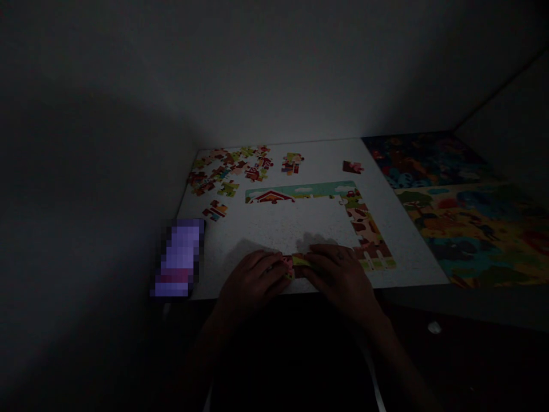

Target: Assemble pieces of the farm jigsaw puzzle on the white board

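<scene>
A partly joined jigsaw puzzle (pixel 315 189) lies on the white board, with its top row, right side and part of its bottom row in place. My left hand (pixel 253 277) is closed at the near edge, its fingers bent over a puzzle piece with pink on it (pixel 287 262). Just to the right, my right hand (pixel 338 274) presses its fingertips onto a green and brown puzzle piece (pixel 302 270) in the bottom row. Both hands partly cover these pieces, so I cannot tell whether they interlock.
Loose puzzle pieces (pixel 227 166) are heaped at the far left of the white board (pixel 266 229). One dark piece (pixel 352 167) lies apart at the back right. A phone with a lit, blurred screen (pixel 180 257) is at the left edge. Two finished colourful pictures (pixel 463 229) lie on the right.
</scene>
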Motion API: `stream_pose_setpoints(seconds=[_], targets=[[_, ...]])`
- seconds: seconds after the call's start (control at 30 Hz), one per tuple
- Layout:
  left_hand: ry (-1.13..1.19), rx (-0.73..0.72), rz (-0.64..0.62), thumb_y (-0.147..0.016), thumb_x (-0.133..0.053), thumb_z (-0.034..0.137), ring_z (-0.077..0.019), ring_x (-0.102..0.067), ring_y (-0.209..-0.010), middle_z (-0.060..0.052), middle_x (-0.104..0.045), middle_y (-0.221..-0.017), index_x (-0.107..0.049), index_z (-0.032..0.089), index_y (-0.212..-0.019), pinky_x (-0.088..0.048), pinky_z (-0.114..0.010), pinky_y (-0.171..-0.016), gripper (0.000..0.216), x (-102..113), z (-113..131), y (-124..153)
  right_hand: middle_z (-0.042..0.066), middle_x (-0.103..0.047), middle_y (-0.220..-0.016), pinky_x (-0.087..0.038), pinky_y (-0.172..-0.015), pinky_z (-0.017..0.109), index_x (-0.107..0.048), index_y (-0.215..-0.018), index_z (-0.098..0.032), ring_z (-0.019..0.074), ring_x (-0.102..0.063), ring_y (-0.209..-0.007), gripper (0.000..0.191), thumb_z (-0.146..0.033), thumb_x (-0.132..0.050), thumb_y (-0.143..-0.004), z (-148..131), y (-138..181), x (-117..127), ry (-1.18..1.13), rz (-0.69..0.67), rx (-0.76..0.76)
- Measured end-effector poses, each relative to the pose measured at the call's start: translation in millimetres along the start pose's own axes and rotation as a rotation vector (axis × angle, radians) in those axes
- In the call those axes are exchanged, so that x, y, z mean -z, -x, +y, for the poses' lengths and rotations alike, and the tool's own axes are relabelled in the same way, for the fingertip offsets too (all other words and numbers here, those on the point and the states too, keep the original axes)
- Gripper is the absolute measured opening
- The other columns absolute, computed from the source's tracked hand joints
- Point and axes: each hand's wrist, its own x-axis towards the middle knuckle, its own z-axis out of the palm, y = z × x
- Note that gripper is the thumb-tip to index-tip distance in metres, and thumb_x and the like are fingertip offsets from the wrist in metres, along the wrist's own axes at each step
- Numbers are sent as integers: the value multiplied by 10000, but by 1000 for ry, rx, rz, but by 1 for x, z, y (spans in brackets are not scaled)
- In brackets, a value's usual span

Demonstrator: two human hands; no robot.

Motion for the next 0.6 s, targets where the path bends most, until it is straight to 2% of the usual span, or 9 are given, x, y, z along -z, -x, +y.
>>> stream_pose_setpoints(seconds=[0.33,0.6], targets=[[-28,-10,83,-918,-603,237,-189,-645,-989,-61,-702,-1094,-666,200,-1026,-572,-359,-870,131,-1,5,-3,86,-674,-1161,-486,-905,459,-673,-1143,-249,263,-606,-1070,252,-348,-606,-920,-1,-1,1,3,-9,-1],[-77,-1,88,-913,-609,241,-196,-642,-995,-62,-697,-1103,-662,203,-1038,-566,-371,-873,141,-3,8,1,78,-669,-1174,-479,-921,444,-666,-1129,-240,256,-594,-1083,247,-357,-610,-920,0,0,1,26,-20,3]])
